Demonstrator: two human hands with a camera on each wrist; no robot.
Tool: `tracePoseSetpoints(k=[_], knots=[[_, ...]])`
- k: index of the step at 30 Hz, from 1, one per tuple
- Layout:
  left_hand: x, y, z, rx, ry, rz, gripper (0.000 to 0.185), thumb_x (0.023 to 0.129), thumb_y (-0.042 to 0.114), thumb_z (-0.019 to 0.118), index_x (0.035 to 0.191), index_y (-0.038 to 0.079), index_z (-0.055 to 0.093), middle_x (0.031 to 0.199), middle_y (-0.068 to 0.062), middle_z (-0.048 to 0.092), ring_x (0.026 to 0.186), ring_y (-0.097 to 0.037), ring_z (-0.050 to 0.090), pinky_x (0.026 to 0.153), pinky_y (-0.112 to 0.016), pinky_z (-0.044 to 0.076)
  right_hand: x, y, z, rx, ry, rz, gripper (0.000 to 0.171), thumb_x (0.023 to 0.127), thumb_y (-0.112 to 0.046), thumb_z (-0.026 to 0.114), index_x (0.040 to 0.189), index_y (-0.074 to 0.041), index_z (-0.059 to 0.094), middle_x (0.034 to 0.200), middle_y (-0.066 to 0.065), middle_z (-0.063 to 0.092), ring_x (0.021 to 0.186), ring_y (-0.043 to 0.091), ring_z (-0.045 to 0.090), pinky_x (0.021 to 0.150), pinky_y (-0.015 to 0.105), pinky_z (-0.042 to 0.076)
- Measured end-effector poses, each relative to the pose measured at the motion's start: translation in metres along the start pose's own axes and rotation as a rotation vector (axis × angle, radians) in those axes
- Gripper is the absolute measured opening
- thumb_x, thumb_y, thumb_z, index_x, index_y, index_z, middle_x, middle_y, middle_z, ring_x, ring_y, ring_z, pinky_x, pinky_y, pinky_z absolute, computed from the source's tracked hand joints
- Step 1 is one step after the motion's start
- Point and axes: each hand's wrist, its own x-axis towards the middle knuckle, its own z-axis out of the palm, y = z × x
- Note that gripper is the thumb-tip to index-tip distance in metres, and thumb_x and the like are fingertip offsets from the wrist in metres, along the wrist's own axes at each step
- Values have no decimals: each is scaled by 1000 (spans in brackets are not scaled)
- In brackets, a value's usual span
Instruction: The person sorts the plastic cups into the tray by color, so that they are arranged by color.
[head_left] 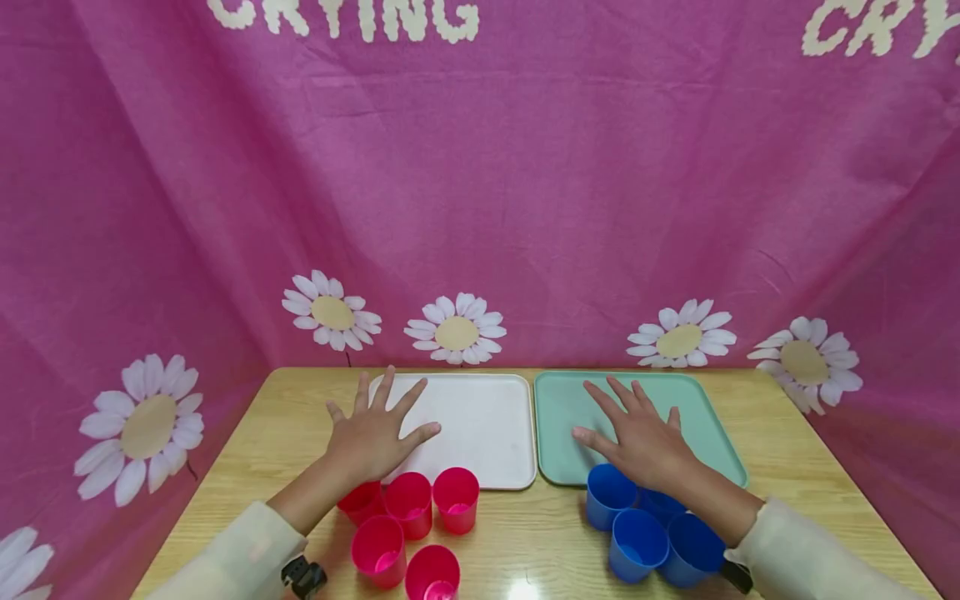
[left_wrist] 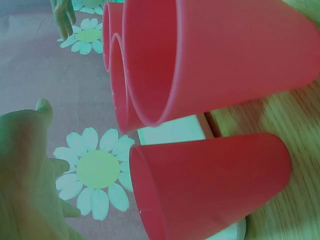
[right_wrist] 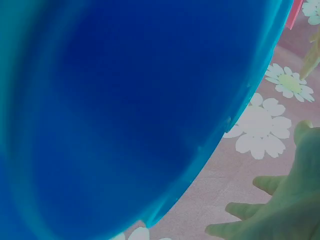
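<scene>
My left hand (head_left: 369,442) is held palm down with its fingers spread and nothing in it, overlapping the left edge of the white tray (head_left: 472,425) in the head view. Several red cups (head_left: 456,502) stand upright just in front of that tray, some partly behind the wrist. With fingers likewise spread, my right hand (head_left: 647,443) hovers over the green tray (head_left: 558,400), holding nothing. Below its wrist, several blue cups (head_left: 636,546) stand close together, partly covered by the arm. A blue cup (right_wrist: 145,110) fills most of the right wrist view.
Both trays lie side by side at the back of the wooden table (head_left: 525,542). Behind and at the sides hangs a pink cloth (head_left: 525,208) printed with daisies. A black strap device (head_left: 303,577) shows at the left wrist.
</scene>
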Motion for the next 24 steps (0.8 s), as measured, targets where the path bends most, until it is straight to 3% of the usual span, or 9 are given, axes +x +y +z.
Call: tracePoseSetpoints(k=[14, 24], knots=[[-2, -17, -6, -61, -1, -16, 81, 96, 74, 44, 164, 33, 29, 169, -20, 19, 153, -56, 7, 104, -88, 9, -15, 11, -12, 20, 19, 18, 80, 98, -68, 51, 162, -23, 34, 165, 21, 29, 150, 56, 18, 100, 91, 9], [-3, -47, -12, -159, -34, -54, 78, 100, 62, 49, 164, 23, 30, 164, -27, 28, 148, -59, 20, 106, -84, 22, -31, 23, -19, 47, 19, 33, 79, 99, -61, 57, 163, -22, 33, 164, 23, 30, 148, 58, 20, 97, 91, 11]])
